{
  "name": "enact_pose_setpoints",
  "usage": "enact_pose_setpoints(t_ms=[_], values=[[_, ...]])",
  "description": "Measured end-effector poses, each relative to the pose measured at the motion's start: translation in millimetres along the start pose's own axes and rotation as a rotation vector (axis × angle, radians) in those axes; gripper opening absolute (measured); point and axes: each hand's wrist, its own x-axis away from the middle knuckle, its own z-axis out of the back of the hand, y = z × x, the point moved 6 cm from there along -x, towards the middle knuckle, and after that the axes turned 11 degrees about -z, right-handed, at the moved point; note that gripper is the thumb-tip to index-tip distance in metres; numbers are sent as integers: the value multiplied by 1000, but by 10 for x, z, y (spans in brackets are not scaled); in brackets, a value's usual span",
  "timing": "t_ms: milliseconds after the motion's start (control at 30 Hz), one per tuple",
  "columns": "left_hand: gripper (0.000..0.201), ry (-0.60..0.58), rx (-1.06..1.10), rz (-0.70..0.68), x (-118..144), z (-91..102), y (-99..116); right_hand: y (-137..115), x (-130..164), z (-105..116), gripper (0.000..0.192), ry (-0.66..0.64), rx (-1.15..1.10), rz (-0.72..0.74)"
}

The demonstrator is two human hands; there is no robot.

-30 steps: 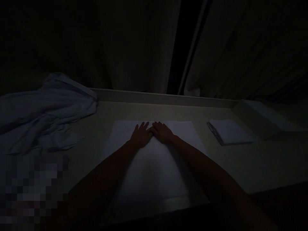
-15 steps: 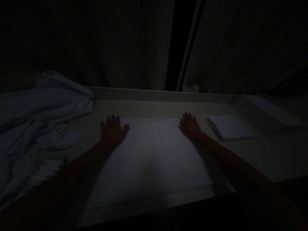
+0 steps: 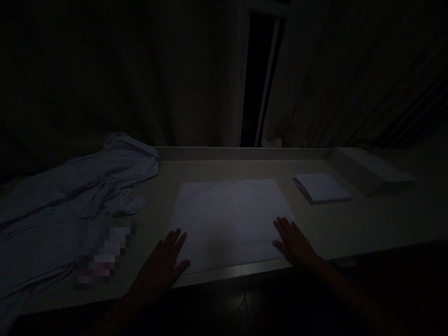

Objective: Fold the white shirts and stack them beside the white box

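Note:
A white cloth (image 3: 231, 219) lies spread flat as a rectangle on a pale table (image 3: 224, 169). At its left edge, near the front, my left hand (image 3: 163, 261) rests with fingers stretched and thumb apart. My right hand (image 3: 294, 242) is laid over the right edge, its fingers extended on the cloth's near right part. Neither hand grips anything. Dim light hides the fine detail of the fabric.
A folded white cloth (image 3: 322, 187) lies to the right, beside a pale box-like block (image 3: 367, 170). Crumpled pale fabric (image 3: 115, 172) is heaped on the left, with a blurred-out item (image 3: 108, 256) in front. Dark curtains (image 3: 203, 84) hang behind the table.
Both hands have slid from the cloth's far corners back toward its near side. The view has shifted, so the table appears smaller and the cloth farther off.

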Motion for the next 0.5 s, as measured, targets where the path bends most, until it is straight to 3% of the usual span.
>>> enact_pose_setpoints(t_ms=[100, 200, 367, 500], values=[[89, 3, -39, -68, 310, 67, -13, 403, 270, 31, 75, -18, 33, 14], [98, -7, -73, -118, 488, 95, 64, 494, 560, -16, 87, -23, 45, 96], [86, 6, -84, -136, 607, 262, 179, 557, 816, -71, 71, 29, 47, 122], [73, -9, 35, -83, 683, 481, 230, 705, 886, -134, 70, 29, 68, 102]])
